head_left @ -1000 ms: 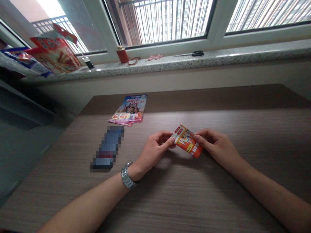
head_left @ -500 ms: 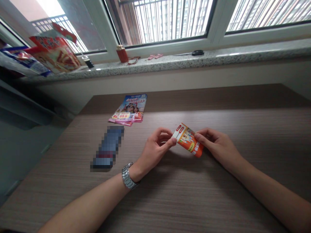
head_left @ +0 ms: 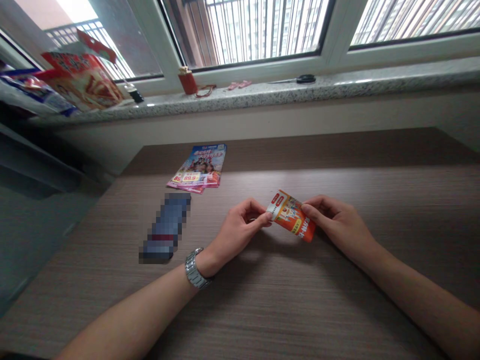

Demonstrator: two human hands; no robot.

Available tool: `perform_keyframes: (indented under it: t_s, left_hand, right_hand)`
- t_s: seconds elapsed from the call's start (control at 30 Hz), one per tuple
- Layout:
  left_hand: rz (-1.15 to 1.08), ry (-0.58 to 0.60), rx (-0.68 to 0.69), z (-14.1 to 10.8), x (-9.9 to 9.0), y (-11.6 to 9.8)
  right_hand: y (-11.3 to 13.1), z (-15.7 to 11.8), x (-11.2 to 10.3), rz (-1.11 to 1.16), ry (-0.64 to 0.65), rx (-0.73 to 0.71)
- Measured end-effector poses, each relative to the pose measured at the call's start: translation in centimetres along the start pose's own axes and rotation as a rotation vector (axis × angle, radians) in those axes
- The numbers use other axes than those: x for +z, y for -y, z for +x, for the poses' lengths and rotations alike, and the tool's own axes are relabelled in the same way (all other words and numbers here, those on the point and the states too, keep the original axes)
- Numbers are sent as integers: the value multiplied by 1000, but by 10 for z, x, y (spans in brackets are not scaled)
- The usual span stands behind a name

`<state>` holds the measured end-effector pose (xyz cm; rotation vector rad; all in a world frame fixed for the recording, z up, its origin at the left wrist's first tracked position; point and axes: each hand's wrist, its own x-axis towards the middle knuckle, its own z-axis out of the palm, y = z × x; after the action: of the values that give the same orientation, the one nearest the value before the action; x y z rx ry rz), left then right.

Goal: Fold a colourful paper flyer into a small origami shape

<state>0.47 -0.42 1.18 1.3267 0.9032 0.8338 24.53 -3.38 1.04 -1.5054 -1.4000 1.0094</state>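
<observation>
Orange printed leaflet (head_left: 289, 216) is pinched by the left hand (head_left: 240, 225) and the right hand (head_left: 339, 219), so its handling seems unfinished.

From where I stand, 89.9 reads clearly on the top leaflet (head_left: 207, 164), towards the far left of the bench (head_left: 240, 305). A leaflet peeking out underneath (head_left: 177, 178) shows a cut-off number starting with 8. The orange card (head_left: 291, 215) and far-left snack bag (head_left: 84, 80) bear characters too blurred to read.

Prob. home rm. w/ table (head_left: 240, 310), snack bag (head_left: 84, 80) on sill (head_left: 356, 82), balcony railing (head_left: 258, 30) outside.
</observation>
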Motion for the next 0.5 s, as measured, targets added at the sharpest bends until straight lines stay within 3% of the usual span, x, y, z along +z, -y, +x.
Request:
perform_keyframes:
  t_s: [0.2, 0.5]
  left_hand:
    - [-99, -86, -16, 3, 1, 1]
    - [-246, -94, -77, 3, 3, 6]
  right_hand:
    - [2, -2, 3, -1, -10, 1]
    - [1, -1, 3, 22, -22, 6]
